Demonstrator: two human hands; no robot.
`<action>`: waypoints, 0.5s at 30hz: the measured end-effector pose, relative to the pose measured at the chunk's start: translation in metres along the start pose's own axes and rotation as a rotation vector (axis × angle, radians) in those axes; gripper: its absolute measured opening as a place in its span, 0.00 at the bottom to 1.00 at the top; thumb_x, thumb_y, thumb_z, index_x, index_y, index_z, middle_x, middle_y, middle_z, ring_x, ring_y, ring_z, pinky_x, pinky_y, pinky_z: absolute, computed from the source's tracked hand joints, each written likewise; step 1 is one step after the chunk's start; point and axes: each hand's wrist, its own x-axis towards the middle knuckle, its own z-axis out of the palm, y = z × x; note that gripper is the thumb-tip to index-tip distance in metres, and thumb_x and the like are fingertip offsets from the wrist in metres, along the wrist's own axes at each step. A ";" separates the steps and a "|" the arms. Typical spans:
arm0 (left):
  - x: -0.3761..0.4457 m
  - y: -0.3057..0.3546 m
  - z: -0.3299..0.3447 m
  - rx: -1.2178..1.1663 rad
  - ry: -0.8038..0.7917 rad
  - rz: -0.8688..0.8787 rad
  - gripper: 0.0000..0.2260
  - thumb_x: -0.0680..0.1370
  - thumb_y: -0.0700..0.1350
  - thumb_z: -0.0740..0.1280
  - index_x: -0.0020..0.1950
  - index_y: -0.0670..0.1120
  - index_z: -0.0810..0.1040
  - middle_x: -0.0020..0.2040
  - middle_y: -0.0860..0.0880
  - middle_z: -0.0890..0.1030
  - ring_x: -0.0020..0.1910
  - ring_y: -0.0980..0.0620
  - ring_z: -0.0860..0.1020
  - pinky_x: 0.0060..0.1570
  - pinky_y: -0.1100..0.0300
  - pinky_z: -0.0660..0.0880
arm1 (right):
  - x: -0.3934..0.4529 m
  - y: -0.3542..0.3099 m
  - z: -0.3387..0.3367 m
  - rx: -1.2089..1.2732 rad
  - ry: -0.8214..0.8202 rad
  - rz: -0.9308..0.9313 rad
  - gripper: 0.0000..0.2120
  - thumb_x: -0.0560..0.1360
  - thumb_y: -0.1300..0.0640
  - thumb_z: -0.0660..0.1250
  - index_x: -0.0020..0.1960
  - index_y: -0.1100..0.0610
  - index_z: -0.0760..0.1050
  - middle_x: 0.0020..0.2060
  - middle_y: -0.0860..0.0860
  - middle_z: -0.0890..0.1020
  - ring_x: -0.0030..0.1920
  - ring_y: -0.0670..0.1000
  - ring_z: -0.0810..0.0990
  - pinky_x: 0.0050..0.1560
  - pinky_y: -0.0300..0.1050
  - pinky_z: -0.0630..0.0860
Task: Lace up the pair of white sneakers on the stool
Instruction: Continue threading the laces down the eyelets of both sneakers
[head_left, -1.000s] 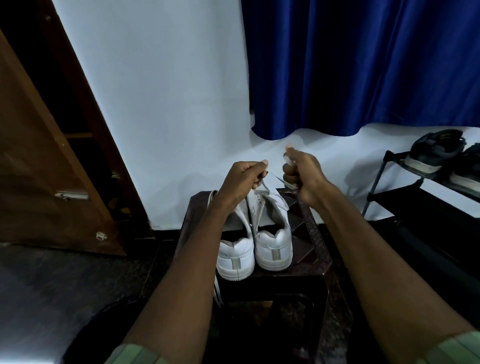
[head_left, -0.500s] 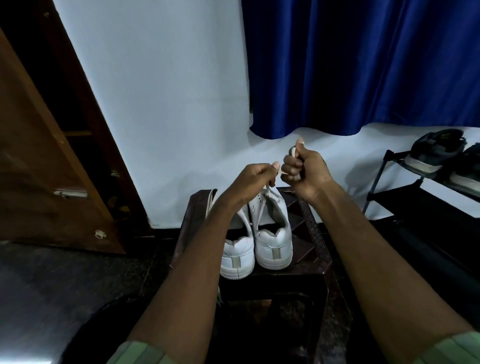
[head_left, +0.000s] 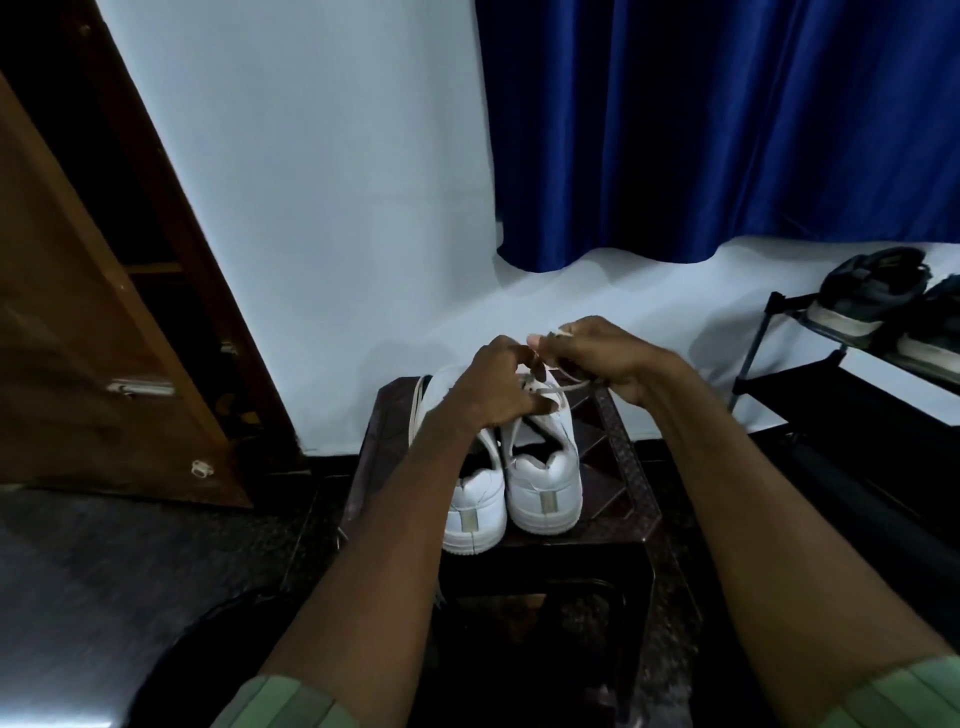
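Sneakers: two white leather sneakers (head_left: 540, 483) on one dark wooden stool (head_left: 618, 499).
Hands: left hand (head_left: 493, 387), right hand (head_left: 608, 358), both pinching one white lace (head_left: 563, 387).

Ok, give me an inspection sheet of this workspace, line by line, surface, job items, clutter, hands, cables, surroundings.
Surface: dark stool, both sneakers standing on it, heels toward the camera.
Job's things: left sneaker and right sneaker, side by side; white lace drawn over the right sneaker.
Clutter: nothing seen on the stool besides the sneakers.
Grips: left hand and right hand over the right sneaker, fingers curled, each pinching the lace.
Cables: nothing seen.
Surroundings: blue curtain on a white wall; wooden door to the left; black shoe rack to the right with dark shoes on it.
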 end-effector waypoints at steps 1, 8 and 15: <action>-0.001 0.000 0.002 0.020 -0.003 -0.014 0.18 0.64 0.56 0.83 0.48 0.53 0.82 0.54 0.51 0.79 0.54 0.51 0.80 0.53 0.56 0.78 | -0.001 -0.001 0.001 0.094 0.008 -0.034 0.19 0.80 0.47 0.71 0.33 0.54 0.74 0.28 0.50 0.70 0.29 0.47 0.63 0.32 0.45 0.57; 0.003 -0.002 0.018 0.194 -0.022 -0.075 0.25 0.65 0.63 0.81 0.57 0.53 0.82 0.61 0.48 0.80 0.63 0.48 0.76 0.65 0.56 0.67 | -0.004 -0.023 0.004 0.340 -0.043 -0.137 0.18 0.82 0.48 0.67 0.36 0.54 0.70 0.28 0.48 0.59 0.27 0.47 0.55 0.27 0.41 0.53; 0.003 0.006 0.017 0.157 -0.022 -0.138 0.31 0.60 0.70 0.74 0.58 0.55 0.82 0.59 0.50 0.82 0.60 0.49 0.79 0.63 0.54 0.71 | -0.006 -0.019 0.002 -0.223 0.045 0.020 0.24 0.78 0.53 0.72 0.24 0.54 0.75 0.24 0.48 0.74 0.30 0.49 0.69 0.34 0.43 0.66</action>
